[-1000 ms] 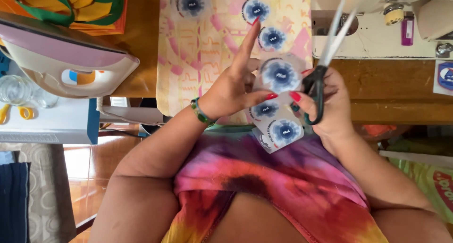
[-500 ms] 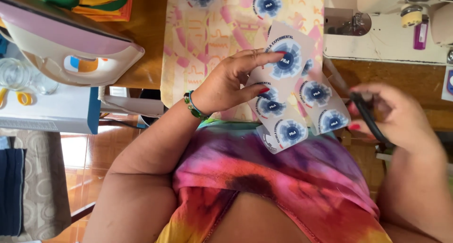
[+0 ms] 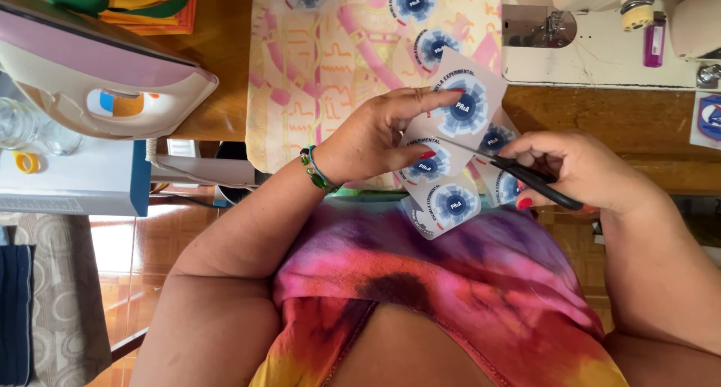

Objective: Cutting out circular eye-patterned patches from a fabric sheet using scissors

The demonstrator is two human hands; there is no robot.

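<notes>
White fabric printed with round blue badges (image 3: 458, 147) is held up over the near edge of the wooden tabletop (image 3: 601, 124), just above the person's tie-dye shirt (image 3: 451, 297). The left hand (image 3: 375, 135) pinches the piece, thumb pressed on its front beside one badge and the fingers laid across its top edge. The right hand (image 3: 586, 169) is closed around the black handles of a pair of scissors (image 3: 518, 173), whose thin blades reach leftward across the fabric between two badges; whether the blades are parted cannot be told. Behind the hands, a pink and yellow patterned cloth (image 3: 338, 49) lies across the tabletop and hangs over its near edge. A white sewing machine (image 3: 601, 34) stands at the far right corner, and an iron (image 3: 98, 79) rests off to the left.
</notes>
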